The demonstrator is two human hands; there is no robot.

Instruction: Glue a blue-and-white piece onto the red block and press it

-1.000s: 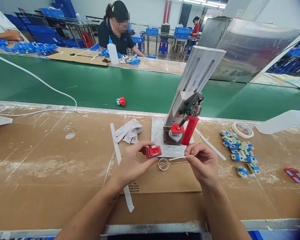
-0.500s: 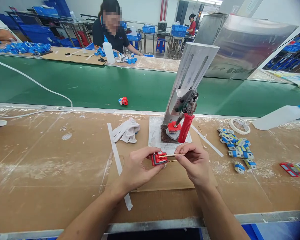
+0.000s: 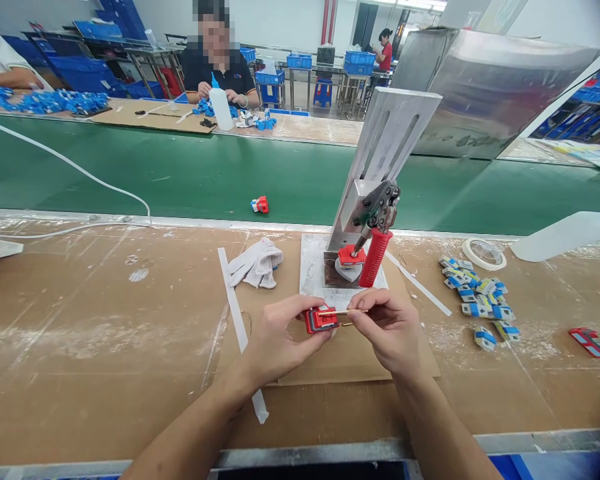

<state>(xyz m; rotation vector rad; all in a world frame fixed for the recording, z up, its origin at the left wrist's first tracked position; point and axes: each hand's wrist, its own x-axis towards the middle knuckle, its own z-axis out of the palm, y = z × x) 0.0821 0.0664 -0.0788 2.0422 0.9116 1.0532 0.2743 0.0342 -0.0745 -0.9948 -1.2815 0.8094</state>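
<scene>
Above the cardboard mat [image 3: 330, 360], left hand [image 3: 275, 340] fingers clamped on red part [image 3: 321, 319], right hand [image 3: 387, 330] fingers pinching thin stick [image 3: 341, 312] touching it

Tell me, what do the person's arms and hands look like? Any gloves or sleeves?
The left hand and the right hand are both bare, with no gloves, rings or watch showing. No sleeves reach the forearms. The left forearm has a small dark mark near the wrist.
</scene>
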